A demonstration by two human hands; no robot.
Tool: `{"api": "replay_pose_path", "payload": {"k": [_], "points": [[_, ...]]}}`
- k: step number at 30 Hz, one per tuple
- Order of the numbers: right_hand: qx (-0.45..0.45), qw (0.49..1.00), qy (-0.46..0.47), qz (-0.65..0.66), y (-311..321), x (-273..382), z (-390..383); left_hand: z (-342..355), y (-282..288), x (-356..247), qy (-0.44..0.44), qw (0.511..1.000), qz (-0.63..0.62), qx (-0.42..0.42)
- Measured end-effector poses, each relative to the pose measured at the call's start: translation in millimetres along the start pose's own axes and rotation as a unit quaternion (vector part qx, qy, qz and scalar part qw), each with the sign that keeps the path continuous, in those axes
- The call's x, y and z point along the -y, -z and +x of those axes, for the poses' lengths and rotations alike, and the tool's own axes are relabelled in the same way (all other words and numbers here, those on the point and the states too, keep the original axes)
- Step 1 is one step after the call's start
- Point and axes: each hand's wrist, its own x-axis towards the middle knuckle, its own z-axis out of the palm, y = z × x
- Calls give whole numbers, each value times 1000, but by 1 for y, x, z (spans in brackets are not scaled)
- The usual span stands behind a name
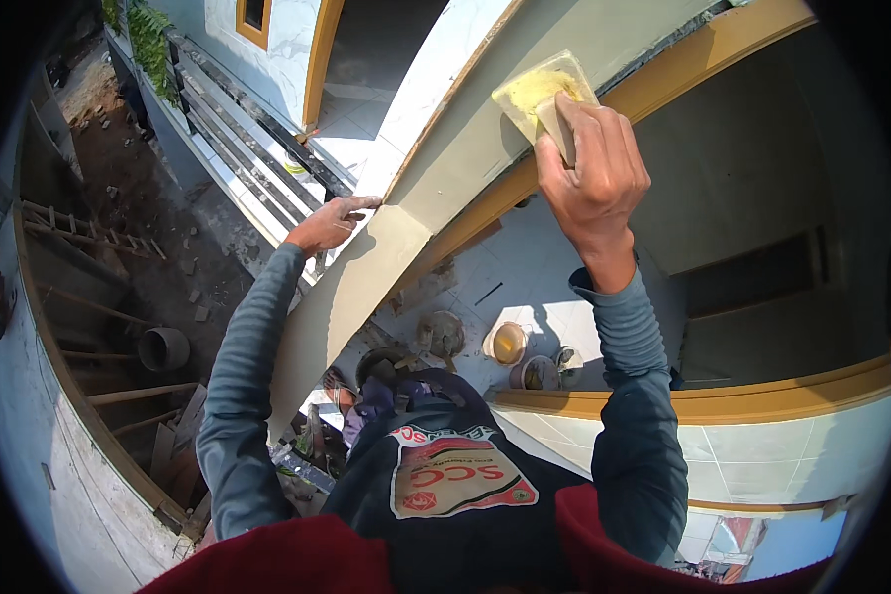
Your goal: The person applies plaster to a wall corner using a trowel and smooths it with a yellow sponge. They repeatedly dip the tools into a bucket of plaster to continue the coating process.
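My right hand (599,183) is closed round the handle of a worn, yellowish plaster float (544,89). The float's plate lies at the upper part of a grey plastered beam (465,163); I cannot tell whether it presses flat on it. My left hand (332,224) reaches to the beam's left edge, index finger stretched out and the other fingers partly bent. Its fingertip touches the lower end of a thin wooden strip (436,119) along that edge, where the surface meets a second plastered face (366,272) at a corner.
Below on the tiled floor stand a bucket with a yellow inside (507,344) and another bucket (535,374). A dark slatted railing (252,148) runs at the left. Far below lie a ladder (89,230) and rubble. An orange-brown frame (713,59) borders the beam's right side.
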Motion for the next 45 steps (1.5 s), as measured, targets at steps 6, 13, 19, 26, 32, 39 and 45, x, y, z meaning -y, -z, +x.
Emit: {"api": "replay_pose_path", "payload": {"k": [6, 13, 19, 26, 32, 39, 45], "points": [[125, 990, 72, -12, -75, 38, -85, 11, 1, 5, -13, 999, 39, 28], [84, 996, 25, 34, -54, 45, -72, 4, -2, 0, -6, 998, 66, 3], [231, 970, 56, 54, -86, 58, -111, 6, -1, 10, 7, 999, 36, 10], [92, 923, -256, 271, -52, 60, -86, 8, -4, 10, 19, 1000, -2, -9], [36, 946, -265, 184, -22, 47, -85, 11, -3, 2, 24, 997, 67, 22], [86, 996, -14, -9, -50, 39, -54, 10, -2, 12, -22, 999, 22, -24], [214, 976, 29, -2, -76, 50, -116, 14, -9, 21, -28, 998, 50, -33]]}}
